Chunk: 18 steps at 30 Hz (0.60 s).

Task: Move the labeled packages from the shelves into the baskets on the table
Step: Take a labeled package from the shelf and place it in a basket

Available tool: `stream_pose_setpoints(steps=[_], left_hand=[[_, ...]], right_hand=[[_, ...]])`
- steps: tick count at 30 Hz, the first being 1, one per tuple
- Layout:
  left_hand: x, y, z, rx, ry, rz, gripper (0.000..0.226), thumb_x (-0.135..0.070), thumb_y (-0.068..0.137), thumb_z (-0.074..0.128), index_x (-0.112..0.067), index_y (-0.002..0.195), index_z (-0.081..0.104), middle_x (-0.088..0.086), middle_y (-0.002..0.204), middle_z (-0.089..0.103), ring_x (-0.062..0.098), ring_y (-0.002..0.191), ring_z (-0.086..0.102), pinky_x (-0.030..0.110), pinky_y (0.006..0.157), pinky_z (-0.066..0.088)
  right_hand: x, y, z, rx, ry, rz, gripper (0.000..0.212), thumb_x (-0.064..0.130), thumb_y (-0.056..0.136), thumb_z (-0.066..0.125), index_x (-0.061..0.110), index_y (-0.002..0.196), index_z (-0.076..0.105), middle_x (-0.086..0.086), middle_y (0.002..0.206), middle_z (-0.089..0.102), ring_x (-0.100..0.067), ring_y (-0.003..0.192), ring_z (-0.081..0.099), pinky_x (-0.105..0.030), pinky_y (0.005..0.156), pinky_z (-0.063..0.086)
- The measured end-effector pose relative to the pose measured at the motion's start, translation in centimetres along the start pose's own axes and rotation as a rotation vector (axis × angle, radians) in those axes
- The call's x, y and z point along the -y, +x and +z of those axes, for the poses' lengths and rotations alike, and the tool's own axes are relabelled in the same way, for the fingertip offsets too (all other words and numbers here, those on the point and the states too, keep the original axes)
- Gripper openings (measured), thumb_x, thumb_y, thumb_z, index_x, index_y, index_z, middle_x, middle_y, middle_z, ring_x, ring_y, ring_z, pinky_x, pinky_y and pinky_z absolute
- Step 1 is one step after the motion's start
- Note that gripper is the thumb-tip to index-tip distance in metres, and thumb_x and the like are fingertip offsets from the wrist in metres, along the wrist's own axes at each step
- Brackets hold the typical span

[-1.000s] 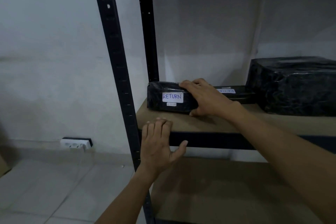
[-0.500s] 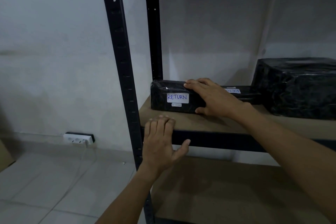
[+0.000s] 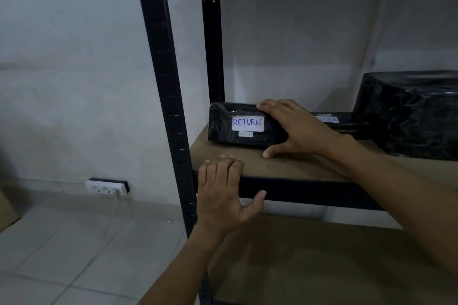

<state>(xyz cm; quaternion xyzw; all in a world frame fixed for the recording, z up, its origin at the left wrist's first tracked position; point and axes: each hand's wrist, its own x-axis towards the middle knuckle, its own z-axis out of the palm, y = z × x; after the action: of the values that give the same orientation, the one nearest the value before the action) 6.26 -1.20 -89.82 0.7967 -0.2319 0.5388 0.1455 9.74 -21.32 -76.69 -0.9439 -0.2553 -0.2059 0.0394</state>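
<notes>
Compared with the two earlier views: almost no change. The RETURN package point(image 3: 223, 137) sits at the same spot against the rear upright point(image 3: 210, 57), at the left end of the shelf board point(image 3: 309, 168), centre of frame. It is not lifted and not slid. Only the view has shifted a little.

My right hand point(image 3: 297, 129) stays clamped on the package's right half. The fingers are curled over the top edge and the thumb is spread low at the front, its tip on the board. The white label point(image 3: 246, 122) faces me and reads clearly.

My left hand point(image 3: 223, 193) is still laid against the front rail point(image 3: 322, 193), lower centre. Its fingers are together with the tips up on the board and the thumb out to the side. It is bracing and holds nothing.

Behind the right wrist lies a second flat package point(image 3: 352, 125), its label only partly legible. At the right edge is a large wrapped bundle point(image 3: 409, 111). No basket or table is in view.

Judgement: the grasp is set but the pick has not begun, so the task is at an early stage for this item. The next move would be to draw the package forward off the board, clear of the front upright point(image 3: 168, 82). The glossy wrap may slip under a one-handed hold.
</notes>
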Motion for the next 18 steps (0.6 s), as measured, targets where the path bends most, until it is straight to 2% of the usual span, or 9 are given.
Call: stream_pose_setpoints(steps=[3,7,10,15,18], left_hand=[[0.1,-0.1,0.1,-0.017,-0.001,0.015,0.059,-0.061,0.079,0.049,-0.009,0.108,0.054,0.015,0.104,0.062,0.029,0.104,0.051,0.041,0.098,0.033],[0.2,-0.2,0.4,-0.027,-0.005,0.02,0.06,-0.06,0.079,0.05,-0.008,0.107,0.055,0.015,0.105,0.063,0.029,0.104,0.051,0.042,0.097,0.034],[-0.1,0.0,-0.3,0.055,-0.027,-0.015,0.06,-0.059,0.08,0.052,-0.008,0.111,0.054,0.015,0.109,0.063,0.03,0.109,0.052,0.043,0.101,0.033],[-0.9,0.8,-3.7,0.394,-0.1,-0.116,0.063,-0.054,0.083,0.056,-0.01,0.127,0.049,0.014,0.129,0.056,0.031,0.126,0.047,0.046,0.112,0.028],[-0.4,2.1,-6.3,0.735,-0.038,-0.088,0.086,-0.044,0.07,0.075,-0.009,0.139,0.04,0.013,0.142,0.047,0.03,0.135,0.038,0.047,0.115,0.024]], right_hand=[[-0.3,0.5,0.3,-0.002,-0.017,0.015,0.114,0.072,0.06,0.07,0.023,0.15,0.02,0.003,0.155,0.024,-0.019,0.137,0.025,-0.04,0.113,0.028],[-1.2,1.5,0.8,-0.008,-0.07,0.009,0.104,0.06,0.069,0.072,0.021,0.15,0.02,-0.001,0.151,0.029,-0.021,0.132,0.029,-0.037,0.11,0.03],[-1.0,1.7,0.9,-0.008,-0.134,0.022,0.101,0.055,0.07,0.071,0.019,0.15,0.02,-0.005,0.146,0.033,-0.023,0.129,0.031,-0.036,0.106,0.03],[0.6,1.5,-1.4,0.111,-0.181,0.073,0.1,0.058,0.071,0.067,0.016,0.149,0.022,-0.009,0.142,0.037,-0.026,0.125,0.036,-0.039,0.105,0.032],[2.0,1.4,-4.0,0.222,-0.168,0.141,0.099,0.06,0.073,0.065,0.017,0.149,0.019,-0.009,0.143,0.034,-0.026,0.128,0.034,-0.04,0.109,0.029]])
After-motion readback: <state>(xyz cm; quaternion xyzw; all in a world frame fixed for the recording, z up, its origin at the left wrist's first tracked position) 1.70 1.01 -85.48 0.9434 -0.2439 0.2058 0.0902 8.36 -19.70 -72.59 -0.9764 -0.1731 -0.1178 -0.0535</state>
